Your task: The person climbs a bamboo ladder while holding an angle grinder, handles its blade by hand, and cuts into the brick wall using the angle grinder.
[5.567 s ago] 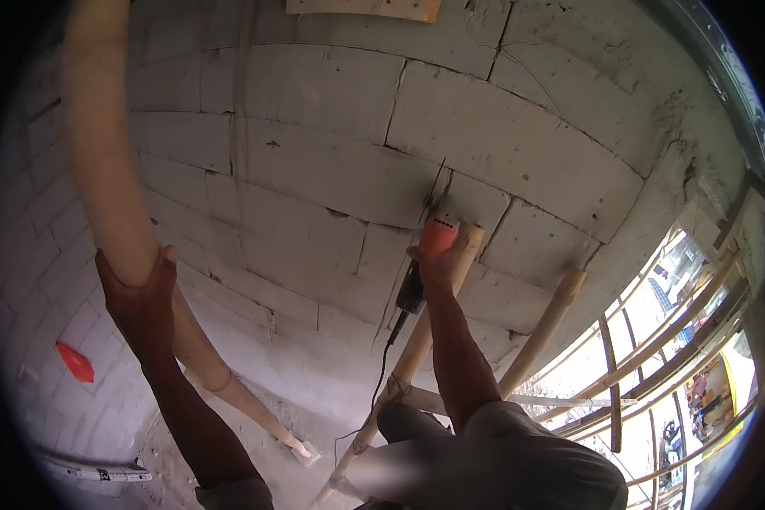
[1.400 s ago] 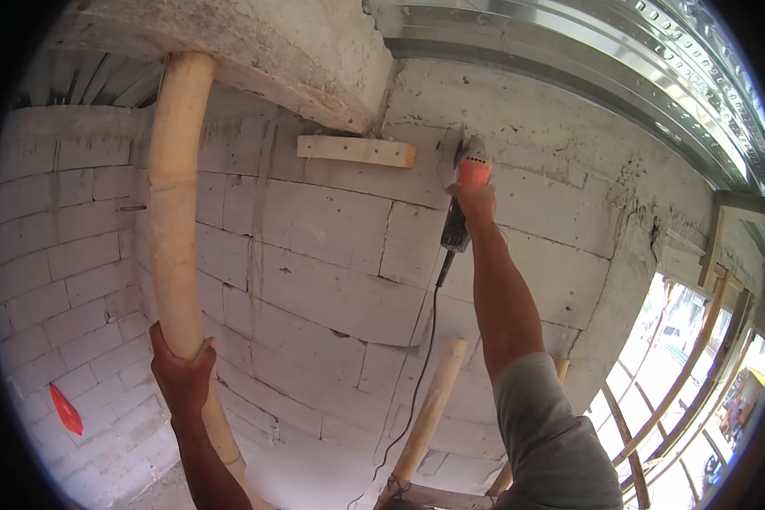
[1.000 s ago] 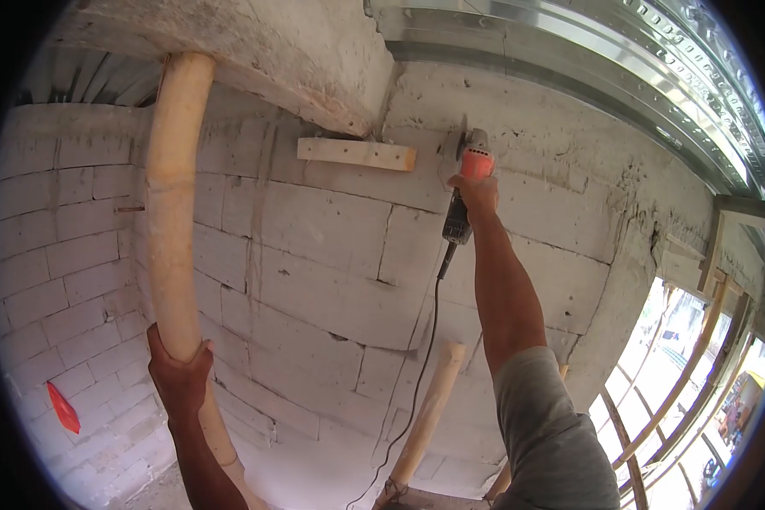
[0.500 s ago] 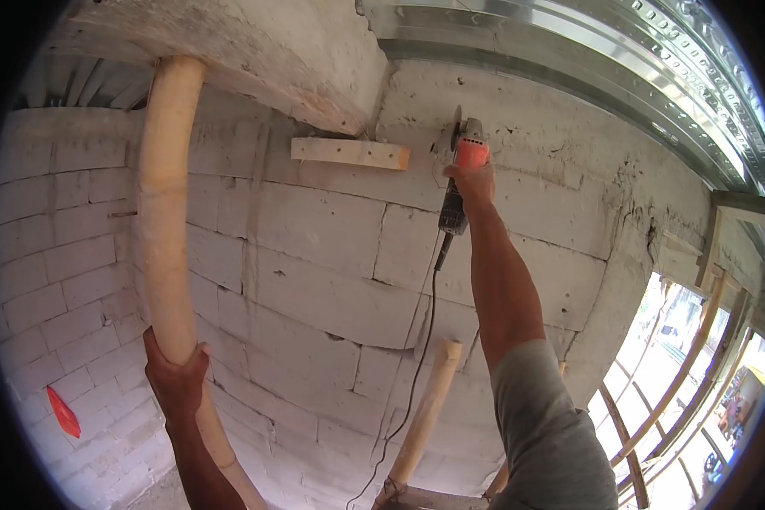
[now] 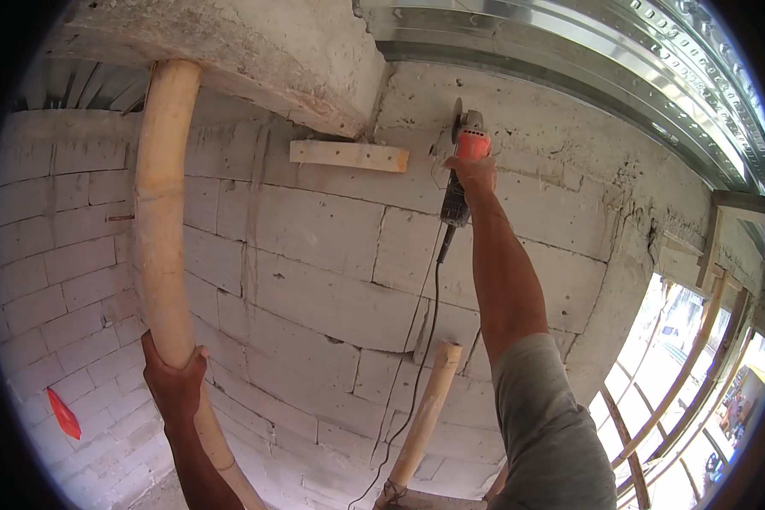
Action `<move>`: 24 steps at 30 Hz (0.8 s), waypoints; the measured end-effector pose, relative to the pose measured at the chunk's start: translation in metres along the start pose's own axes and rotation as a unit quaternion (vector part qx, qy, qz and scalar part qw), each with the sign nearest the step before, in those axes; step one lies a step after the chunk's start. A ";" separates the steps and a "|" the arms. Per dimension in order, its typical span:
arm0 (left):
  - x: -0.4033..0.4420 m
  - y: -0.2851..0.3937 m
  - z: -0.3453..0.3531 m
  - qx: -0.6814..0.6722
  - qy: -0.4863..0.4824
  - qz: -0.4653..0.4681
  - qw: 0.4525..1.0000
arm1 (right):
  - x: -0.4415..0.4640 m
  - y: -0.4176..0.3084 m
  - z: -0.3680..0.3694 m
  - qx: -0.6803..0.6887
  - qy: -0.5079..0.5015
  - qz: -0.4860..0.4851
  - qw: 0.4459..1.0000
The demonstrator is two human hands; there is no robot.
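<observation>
Raised at arm's length, my right hand (image 5: 474, 174) is wrapped around a red and black angle grinder (image 5: 473, 144). The grinder's disc (image 5: 457, 119) points up, close to the wall below the metal decking; whether it touches is hard to tell. A dark power cord (image 5: 423, 357) hangs from the tool's lower end. On the left, my left hand (image 5: 177, 374) grips a thick bamboo pole (image 5: 161, 195) that stands up against the underside of a concrete beam (image 5: 229, 59).
A wooden batten (image 5: 348, 155) is fixed to the block wall (image 5: 331, 246) under the beam. A shorter bamboo pole (image 5: 429, 404) stands below. Corrugated metal decking (image 5: 552, 51) runs overhead. A red object (image 5: 63, 414) is at lower left. An opening with wooden bars (image 5: 680, 382) lies right.
The grinder has shifted very slightly within the view, and its cord has swung a little. My left hand stays around the bamboo pole.
</observation>
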State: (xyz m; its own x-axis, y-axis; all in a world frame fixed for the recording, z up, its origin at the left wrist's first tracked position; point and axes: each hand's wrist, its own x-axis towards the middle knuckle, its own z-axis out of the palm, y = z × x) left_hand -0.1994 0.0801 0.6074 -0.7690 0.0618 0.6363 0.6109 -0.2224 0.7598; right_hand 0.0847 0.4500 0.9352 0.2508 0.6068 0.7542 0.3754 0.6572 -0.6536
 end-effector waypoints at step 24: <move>0.002 -0.006 0.000 0.004 -0.001 0.004 1.000 | 0.018 -0.029 -0.002 -0.016 0.017 -0.020 1.000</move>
State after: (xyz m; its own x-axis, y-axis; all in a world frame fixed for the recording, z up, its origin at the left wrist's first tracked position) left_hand -0.2045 0.0814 0.6040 -0.7637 0.0617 0.6426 0.6185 -0.2152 0.7557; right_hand 0.0805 0.4414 0.9679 0.2654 0.5647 0.7814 0.4132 0.6657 -0.6214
